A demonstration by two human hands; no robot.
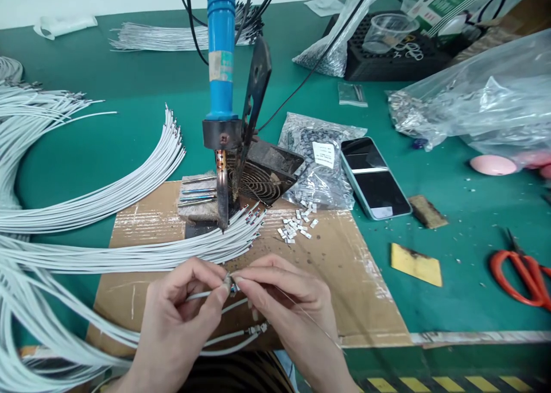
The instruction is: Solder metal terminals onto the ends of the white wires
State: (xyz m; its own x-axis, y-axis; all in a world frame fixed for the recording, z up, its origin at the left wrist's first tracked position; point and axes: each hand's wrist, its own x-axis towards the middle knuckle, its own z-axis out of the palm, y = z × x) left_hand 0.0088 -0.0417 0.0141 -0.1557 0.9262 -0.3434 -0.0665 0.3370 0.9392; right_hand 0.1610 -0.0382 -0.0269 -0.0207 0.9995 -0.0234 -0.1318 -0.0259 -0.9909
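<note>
Nearest, the left hand [183,318] pinches a white cable [198,296] just behind its end, while the right hand's [297,301] thumb and forefinger close on that cable's tip, probably so one steadies while the other works finely; fingers hide most of it. A thin wire [307,313] crosses the right hand; how it is held, I cannot tell. Both are over cardboard [336,284], likely shielding the green worktop [94,146]. Beyond, a cable bundle [150,255] lies with its ends gathered near the soldering iron [221,77], mounted tip down, seemingly to leave both hands free. Small white pieces [297,226] lie loose beside those ends, apparently for easy reach.
</note>
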